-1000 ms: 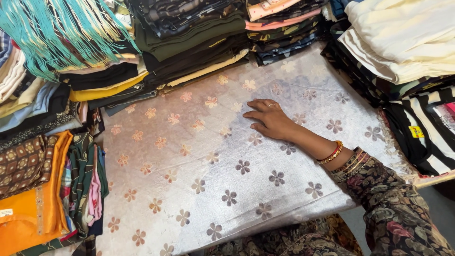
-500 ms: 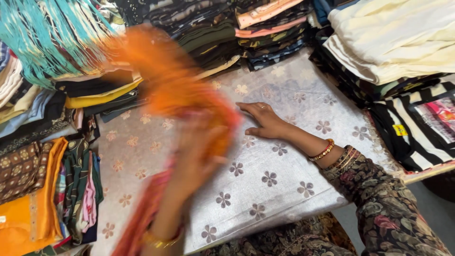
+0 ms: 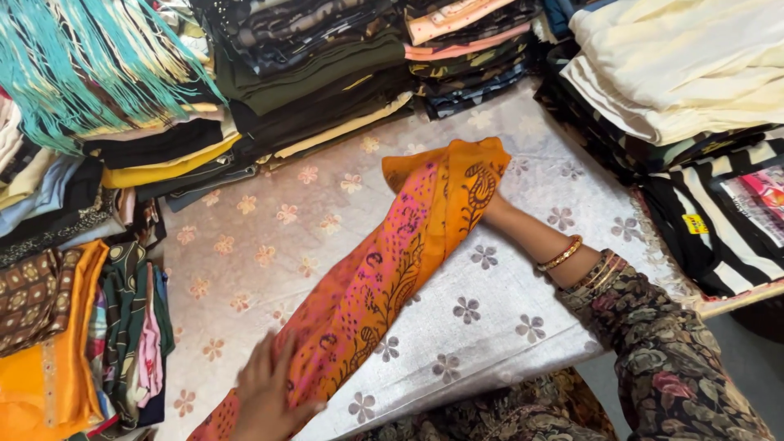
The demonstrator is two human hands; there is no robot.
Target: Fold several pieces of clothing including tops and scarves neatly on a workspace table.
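The orange cloth (image 3: 392,278) lies diagonally across the silver-covered desk (image 3: 506,318), from 7 o'clock to 1 o'clock. The left hand (image 3: 265,396) rests flat on its near end, fingers spread, gripping nothing. The right hand (image 3: 494,208) is under the far end; its grip cannot be told. Step in hand: laying out. Next, judged: smoothing flat calls for both palms.
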